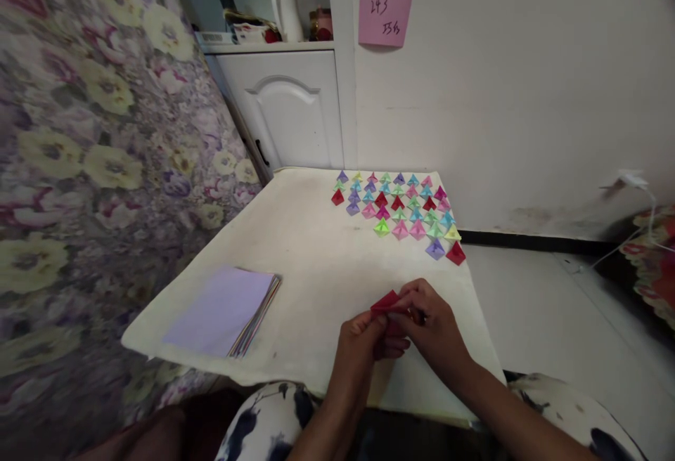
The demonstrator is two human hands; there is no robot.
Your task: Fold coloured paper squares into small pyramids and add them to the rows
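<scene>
A small folded piece of red paper (385,301) is held between both hands above the near right part of the table. My left hand (363,338) grips it from the left, thumb on top and fingers curled beneath. From the right, my right hand (429,317) pinches its edge between thumb and fingers. The fingers hide part of the paper. Beyond the hands, several rows of small folded paper pieces (400,228) in red, pink, green, blue, purple and yellow stand at the table's far right. A stack of coloured paper sheets (221,310), purple on top, lies at the left.
The pale-covered table (295,236) stands against the wall, near a white cabinet (295,106). A floral curtain (105,166) hangs along the left. A pink note (387,5) is stuck on the wall, and a white plug with a cable (631,180) is at the right.
</scene>
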